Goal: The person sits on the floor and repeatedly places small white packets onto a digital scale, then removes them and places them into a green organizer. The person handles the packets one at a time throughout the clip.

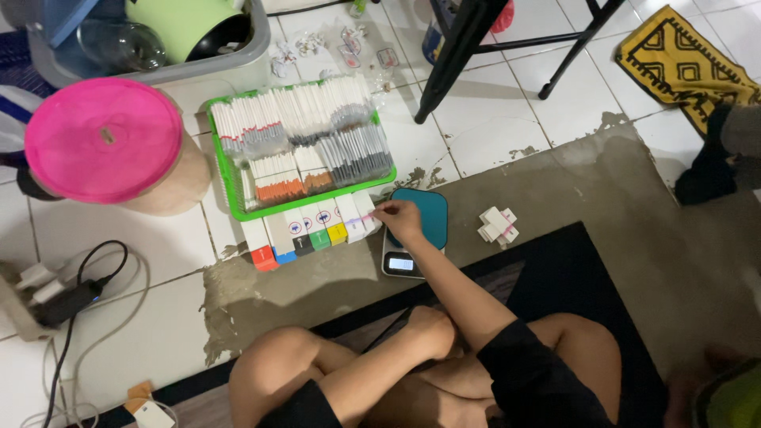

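Note:
My right hand (401, 219) reaches forward over a teal-topped small scale (432, 208). Its fingertips pinch a thin pale strip (363, 217) at the right end of a row of small white boxes with coloured ends (307, 235). Just behind that row lies a green tray (225, 173) packed with several white and grey tube-like sticks. My left hand (433, 330) rests closed as a fist between my crossed bare legs, with nothing visible in it.
A small pile of white boxes (498, 225) lies right of the scale. A pink-lidded drum (103, 139) and a grey bin (198, 63) stand at the back left. Black stool legs (460, 55), a yellow mat (682, 59) and a charger with cables (71, 299) surround the spot.

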